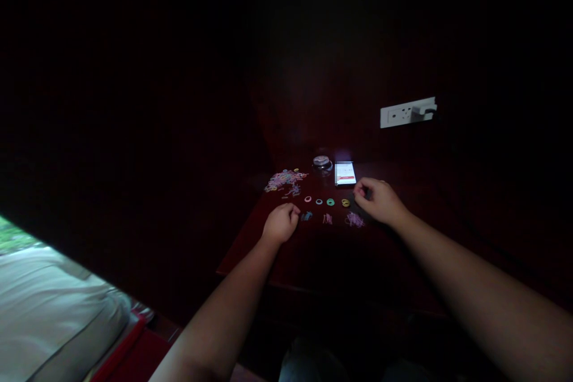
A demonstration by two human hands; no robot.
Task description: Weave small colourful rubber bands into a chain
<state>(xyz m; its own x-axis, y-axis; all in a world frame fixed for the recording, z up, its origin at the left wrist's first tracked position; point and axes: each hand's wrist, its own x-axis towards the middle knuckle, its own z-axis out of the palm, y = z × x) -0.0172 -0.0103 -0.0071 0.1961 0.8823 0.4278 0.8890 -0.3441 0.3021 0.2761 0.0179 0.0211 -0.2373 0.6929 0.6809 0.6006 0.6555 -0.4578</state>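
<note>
My left hand point(282, 222) rests closed on the dark red table, fingers curled in, beside a small group of blue elastic bands point(307, 215). Whatever it may hold is hidden. My right hand point(378, 198) is curled, with thumb and fingertips together near the yellow bands point(345, 203); I cannot make out anything in the pinch. A row of small rings runs leftward from there: green bands point(330, 202), a blue ring point(319, 202) and a pink ring point(308, 199). Closer to me lie pink bands point(327, 219) and purple bands point(355, 219).
A mixed heap of coloured bands point(284, 179) lies at the table's left side. Behind the row stand a round clear container point(322, 164) and a lit phone point(345, 173). A wall socket point(407, 113) holds a plug. Pale fabric point(54, 310) shows at lower left.
</note>
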